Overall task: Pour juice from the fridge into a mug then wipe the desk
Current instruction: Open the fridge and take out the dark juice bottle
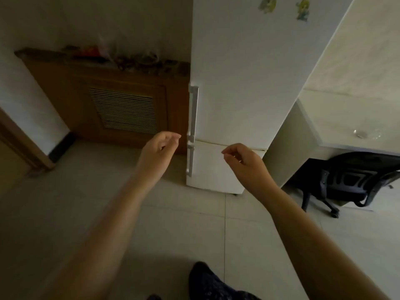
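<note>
- The fridge [238,83] stands tall and white directly ahead of my two hands, both its doors shut; I see no juice and no mug from here.
- Its upper door handle [193,111] is a silver vertical bar just beyond and to the right of my left hand [159,146], with the shorter lower door handle [190,159] right below it, level with that hand's wrist side.
- My left hand is empty, fingers loosely curled with the fingertips [176,137] drawn together toward the thumb, near the upper handle's bottom end but not touching it.
- My right hand [242,160] is empty too, fingers bent in a loose curl, hanging in front of the seam between the upper and lower doors; I cannot tell if it touches the door face.
- Cartoon magnets [303,9] sit high on the upper door, far above both hands.
- To the right of my right hand is the pale desk [346,118], with something small and clear [360,133] on its top that I cannot make out.
- Under that desk, below and right of the right hand, is a black office chair [355,180].
- To the left of my left hand is a wooden cabinet [65,87] with a slatted vent panel [124,110] and blurred clutter [129,58] on top.
- Beneath both forearms lies pale floor tile [173,234], and my dark-socked foot [207,282] shows at the bottom edge.
</note>
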`<action>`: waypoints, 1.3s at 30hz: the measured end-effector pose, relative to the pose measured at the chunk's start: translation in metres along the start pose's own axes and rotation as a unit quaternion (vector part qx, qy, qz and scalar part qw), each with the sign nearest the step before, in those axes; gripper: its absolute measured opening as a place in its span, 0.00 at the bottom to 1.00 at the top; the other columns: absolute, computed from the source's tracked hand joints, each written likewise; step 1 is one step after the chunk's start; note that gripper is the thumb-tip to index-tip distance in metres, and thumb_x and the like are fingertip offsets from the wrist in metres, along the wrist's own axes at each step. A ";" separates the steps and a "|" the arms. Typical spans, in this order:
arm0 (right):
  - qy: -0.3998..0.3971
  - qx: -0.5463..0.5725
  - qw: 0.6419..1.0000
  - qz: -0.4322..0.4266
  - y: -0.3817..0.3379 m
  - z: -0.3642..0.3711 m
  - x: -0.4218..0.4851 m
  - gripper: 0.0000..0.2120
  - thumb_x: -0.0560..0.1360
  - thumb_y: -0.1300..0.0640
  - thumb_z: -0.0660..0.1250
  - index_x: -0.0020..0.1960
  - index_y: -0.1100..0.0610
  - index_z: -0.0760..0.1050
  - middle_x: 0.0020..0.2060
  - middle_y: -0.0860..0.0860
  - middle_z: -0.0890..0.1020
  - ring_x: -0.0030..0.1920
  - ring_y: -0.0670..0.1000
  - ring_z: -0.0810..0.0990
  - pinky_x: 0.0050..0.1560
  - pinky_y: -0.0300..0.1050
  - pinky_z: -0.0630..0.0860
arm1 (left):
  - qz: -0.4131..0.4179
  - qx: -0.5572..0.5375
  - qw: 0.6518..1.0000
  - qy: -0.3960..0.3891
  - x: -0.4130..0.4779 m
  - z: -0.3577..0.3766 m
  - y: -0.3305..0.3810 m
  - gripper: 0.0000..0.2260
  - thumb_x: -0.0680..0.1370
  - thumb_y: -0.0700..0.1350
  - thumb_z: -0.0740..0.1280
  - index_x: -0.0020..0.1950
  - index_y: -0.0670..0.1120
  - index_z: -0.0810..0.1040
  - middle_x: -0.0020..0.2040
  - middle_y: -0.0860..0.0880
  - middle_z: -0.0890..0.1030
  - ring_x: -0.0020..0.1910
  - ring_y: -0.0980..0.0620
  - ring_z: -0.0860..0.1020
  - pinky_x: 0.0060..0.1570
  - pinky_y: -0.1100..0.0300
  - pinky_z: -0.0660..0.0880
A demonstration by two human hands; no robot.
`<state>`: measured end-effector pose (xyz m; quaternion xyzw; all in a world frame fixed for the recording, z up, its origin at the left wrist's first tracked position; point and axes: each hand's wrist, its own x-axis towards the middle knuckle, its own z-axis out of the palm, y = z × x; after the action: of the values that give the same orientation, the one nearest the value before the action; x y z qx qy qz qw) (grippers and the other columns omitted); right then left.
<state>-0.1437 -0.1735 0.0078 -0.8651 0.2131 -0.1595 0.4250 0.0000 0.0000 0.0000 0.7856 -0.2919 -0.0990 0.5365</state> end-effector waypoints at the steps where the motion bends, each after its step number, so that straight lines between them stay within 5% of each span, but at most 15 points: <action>1: 0.003 -0.004 1.000 0.000 0.002 0.003 0.011 0.05 0.77 0.54 0.61 0.51 0.50 0.75 0.41 0.45 0.77 0.41 0.43 0.75 0.39 0.35 0.68 | -0.006 -0.001 1.000 -0.002 0.010 0.000 -0.001 0.12 0.80 0.51 0.58 0.61 0.51 0.74 0.55 0.58 0.75 0.55 0.62 0.72 0.47 0.71 0.66; 18: 0.007 0.024 0.999 0.044 0.016 0.038 0.286 0.08 0.78 0.55 0.60 0.54 0.54 0.75 0.47 0.49 0.79 0.47 0.48 0.77 0.48 0.41 0.72 | -0.018 0.018 1.000 0.007 0.267 -0.002 -0.025 0.15 0.81 0.52 0.57 0.65 0.50 0.72 0.58 0.56 0.74 0.55 0.61 0.71 0.42 0.71 0.64; 22: 0.028 -0.026 0.997 0.063 0.031 0.058 0.331 0.09 0.78 0.56 0.61 0.56 0.56 0.74 0.52 0.51 0.77 0.46 0.47 0.75 0.46 0.39 0.69 | 0.012 0.024 1.000 -0.003 0.322 -0.003 -0.042 0.15 0.81 0.51 0.58 0.66 0.50 0.71 0.60 0.56 0.73 0.58 0.60 0.71 0.47 0.72 0.65; 25: 0.060 -0.059 0.993 0.083 0.042 0.075 0.362 0.15 0.77 0.55 0.63 0.62 0.55 0.70 0.60 0.53 0.73 0.56 0.51 0.74 0.57 0.45 0.73 | 0.026 0.004 1.000 -0.012 0.369 -0.004 -0.058 0.15 0.81 0.51 0.59 0.67 0.50 0.70 0.64 0.54 0.73 0.61 0.59 0.71 0.55 0.67 0.69; 30: 0.071 -0.125 0.987 0.078 0.043 0.102 0.392 0.29 0.76 0.52 0.64 0.73 0.53 0.56 0.72 0.52 0.62 0.72 0.53 0.60 0.71 0.51 0.61 | 0.099 0.036 0.994 -0.010 0.437 0.000 -0.069 0.22 0.80 0.53 0.60 0.73 0.52 0.62 0.73 0.52 0.64 0.71 0.56 0.63 0.66 0.60 0.61; 39: 0.026 -0.192 0.979 0.057 0.048 0.138 0.413 0.30 0.79 0.55 0.59 0.76 0.54 0.48 0.75 0.51 0.54 0.74 0.52 0.56 0.70 0.46 0.60 | 0.311 0.140 0.940 0.017 0.498 0.024 -0.041 0.35 0.78 0.56 0.61 0.77 0.41 0.50 0.77 0.40 0.53 0.76 0.45 0.52 0.74 0.54 0.53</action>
<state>0.2629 -0.3160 -0.0725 -0.9124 0.3002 -0.1138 0.2540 0.4066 -0.2898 0.0323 0.7242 -0.5233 0.1283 0.4303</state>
